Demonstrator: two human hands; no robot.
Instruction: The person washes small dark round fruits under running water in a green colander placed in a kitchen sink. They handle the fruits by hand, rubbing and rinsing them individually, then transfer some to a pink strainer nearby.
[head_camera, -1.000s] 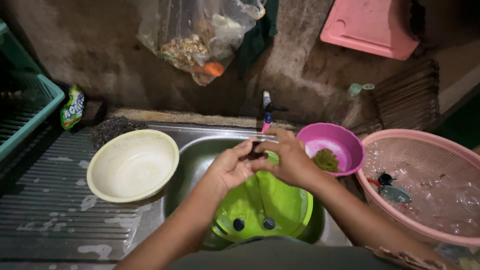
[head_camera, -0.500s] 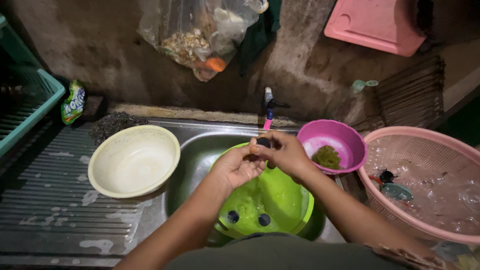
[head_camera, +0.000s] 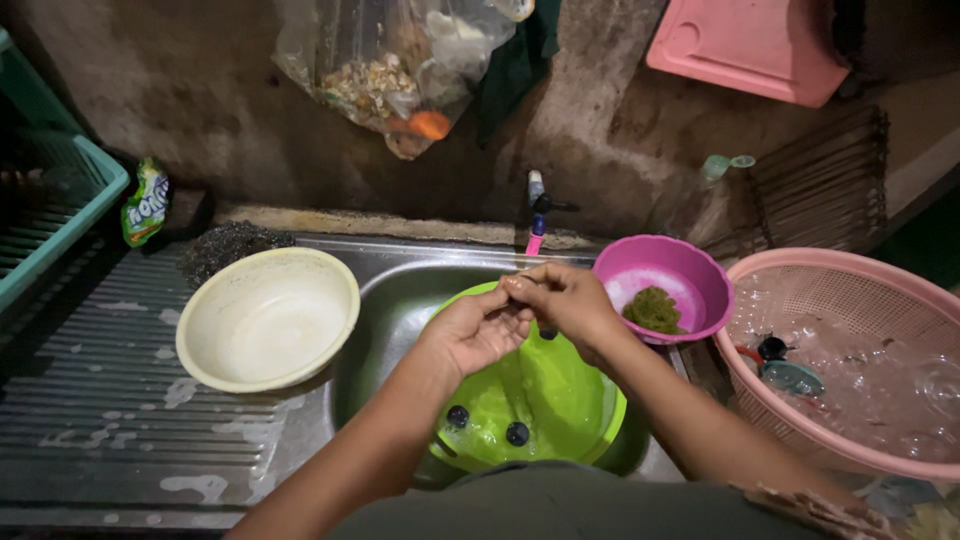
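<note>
My left hand (head_camera: 475, 330) and my right hand (head_camera: 565, 300) are pressed together above a bright green bowl (head_camera: 560, 400) that stands in the steel sink (head_camera: 395, 290), just under the tap (head_camera: 538, 215). The left fingers curl against the right hand's fingers. A small dark round thing (head_camera: 547, 332) peeks out below my right hand. Two similar dark round things (head_camera: 457, 415) lie in the wet green bowl near its front rim.
A cream bowl (head_camera: 268, 318) rests on the drainboard to the left. A purple bowl (head_camera: 660, 270) holding green scraps sits right of the sink, beside a pink basket (head_camera: 850, 350) with wet items. A green crate (head_camera: 50, 210), a scourer (head_camera: 225, 245) and a hanging plastic bag (head_camera: 390, 70) are behind.
My hands stay together over the green bowl and have shifted slightly right toward the tap. The view has tilted a little.
</note>
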